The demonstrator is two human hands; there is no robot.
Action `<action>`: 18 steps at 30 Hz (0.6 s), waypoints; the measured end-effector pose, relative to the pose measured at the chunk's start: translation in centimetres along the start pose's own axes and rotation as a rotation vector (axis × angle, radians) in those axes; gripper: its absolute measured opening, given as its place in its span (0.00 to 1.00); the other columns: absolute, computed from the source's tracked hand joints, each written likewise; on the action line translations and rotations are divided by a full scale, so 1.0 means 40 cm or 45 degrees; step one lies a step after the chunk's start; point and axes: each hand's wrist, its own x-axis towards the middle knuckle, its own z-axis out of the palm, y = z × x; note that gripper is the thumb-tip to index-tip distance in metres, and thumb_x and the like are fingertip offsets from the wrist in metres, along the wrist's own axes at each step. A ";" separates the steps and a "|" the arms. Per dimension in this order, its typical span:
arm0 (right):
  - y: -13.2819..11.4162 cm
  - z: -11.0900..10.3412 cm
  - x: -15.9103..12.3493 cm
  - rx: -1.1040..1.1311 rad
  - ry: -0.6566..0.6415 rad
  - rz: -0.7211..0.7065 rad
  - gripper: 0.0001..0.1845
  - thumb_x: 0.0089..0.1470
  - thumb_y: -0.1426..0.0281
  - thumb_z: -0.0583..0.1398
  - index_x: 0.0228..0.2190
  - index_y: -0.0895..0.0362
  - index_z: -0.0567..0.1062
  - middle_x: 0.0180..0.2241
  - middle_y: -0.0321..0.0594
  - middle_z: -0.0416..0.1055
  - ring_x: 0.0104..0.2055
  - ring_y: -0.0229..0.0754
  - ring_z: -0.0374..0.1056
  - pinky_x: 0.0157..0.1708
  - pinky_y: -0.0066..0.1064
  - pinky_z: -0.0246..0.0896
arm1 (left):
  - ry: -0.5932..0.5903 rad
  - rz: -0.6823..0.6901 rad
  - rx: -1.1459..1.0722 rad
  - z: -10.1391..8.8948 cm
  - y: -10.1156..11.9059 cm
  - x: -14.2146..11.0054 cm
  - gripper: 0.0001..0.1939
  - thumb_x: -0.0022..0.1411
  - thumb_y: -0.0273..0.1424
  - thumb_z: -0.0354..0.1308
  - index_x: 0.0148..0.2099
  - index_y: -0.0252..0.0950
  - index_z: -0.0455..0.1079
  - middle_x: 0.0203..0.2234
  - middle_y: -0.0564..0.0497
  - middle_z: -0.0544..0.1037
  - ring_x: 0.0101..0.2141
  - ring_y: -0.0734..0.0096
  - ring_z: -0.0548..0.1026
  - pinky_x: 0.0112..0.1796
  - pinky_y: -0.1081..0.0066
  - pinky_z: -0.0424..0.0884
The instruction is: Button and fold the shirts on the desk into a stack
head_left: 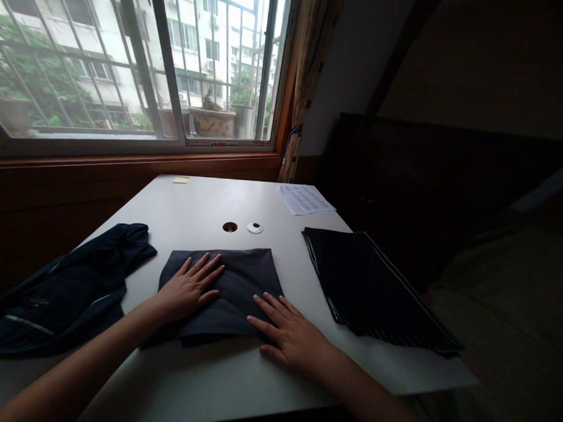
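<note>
A dark grey-blue piece of folded cloth (pixel 246 271) lies on the white table in front of me, with slight creases in its surface. My left hand (pixel 192 286) rests palm down on its left part, fingers spread. On its lower right edge lies my right hand (pixel 283 329), also flat with the fingers apart. Darker fabric peeks out beneath the near edge of the cloth. To the left is a rumpled dark navy garment (pixel 73 283) with pale strips. At the right a black folded cloth (pixel 371 283) with light edging lies flat.
The white table (pixel 199 388) stands below a barred window (pixel 213 65). A round hole (pixel 230 227) and a white round cover (pixel 255 228) are mid-table. Printed sheets (pixel 305 200) lie at the far right, a yellow note (pixel 181 180) at the far left. A curtain (pixel 306 81) hangs beside the window.
</note>
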 end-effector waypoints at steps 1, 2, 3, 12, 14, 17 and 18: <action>0.002 0.002 -0.006 0.000 0.010 0.003 0.34 0.63 0.51 0.55 0.67 0.43 0.55 0.71 0.40 0.39 0.72 0.55 0.36 0.68 0.57 0.38 | 0.016 0.022 -0.002 -0.006 0.007 -0.005 0.32 0.71 0.49 0.44 0.72 0.48 0.47 0.71 0.47 0.46 0.69 0.45 0.45 0.63 0.40 0.45; 0.005 0.005 -0.010 -0.002 0.022 0.005 0.34 0.63 0.51 0.55 0.66 0.44 0.56 0.71 0.41 0.40 0.72 0.55 0.37 0.68 0.56 0.38 | 0.032 0.053 -0.008 -0.013 0.017 -0.012 0.31 0.71 0.49 0.45 0.71 0.47 0.50 0.71 0.46 0.47 0.69 0.45 0.45 0.63 0.39 0.44; 0.008 0.008 -0.014 -0.010 0.034 0.002 0.34 0.63 0.51 0.55 0.66 0.45 0.57 0.71 0.41 0.41 0.72 0.55 0.38 0.68 0.56 0.39 | 0.042 0.095 -0.020 -0.022 0.030 -0.022 0.30 0.71 0.48 0.46 0.71 0.47 0.52 0.71 0.46 0.49 0.69 0.45 0.46 0.63 0.39 0.44; 0.024 0.004 -0.034 -0.120 0.307 -0.055 0.23 0.57 0.64 0.65 0.53 0.53 0.72 0.51 0.46 0.72 0.52 0.51 0.66 0.53 0.46 0.64 | 0.023 0.153 -0.074 -0.083 0.102 -0.204 0.24 0.64 0.33 0.60 0.62 0.45 0.66 0.51 0.45 0.75 0.48 0.57 0.73 0.49 0.57 0.73; 0.031 -0.010 -0.044 -0.124 0.306 -0.080 0.21 0.55 0.67 0.67 0.50 0.54 0.73 0.45 0.44 0.73 0.47 0.49 0.67 0.49 0.42 0.67 | 0.022 0.112 -0.019 -0.085 0.093 -0.243 0.21 0.64 0.25 0.57 0.58 0.43 0.68 0.45 0.46 0.76 0.43 0.60 0.74 0.43 0.61 0.75; 0.044 -0.030 -0.058 -0.149 0.289 -0.069 0.19 0.54 0.72 0.67 0.47 0.55 0.73 0.43 0.42 0.72 0.45 0.47 0.67 0.46 0.39 0.67 | 0.030 0.086 0.069 -0.081 0.076 -0.283 0.23 0.62 0.18 0.54 0.56 0.41 0.69 0.43 0.47 0.76 0.42 0.61 0.74 0.43 0.62 0.75; 0.047 -0.034 -0.060 -0.170 0.281 -0.048 0.17 0.54 0.73 0.67 0.46 0.55 0.73 0.43 0.42 0.72 0.45 0.47 0.66 0.46 0.38 0.67 | 0.030 0.071 0.086 -0.080 0.071 -0.291 0.23 0.61 0.17 0.53 0.55 0.40 0.70 0.43 0.48 0.76 0.42 0.61 0.74 0.43 0.62 0.75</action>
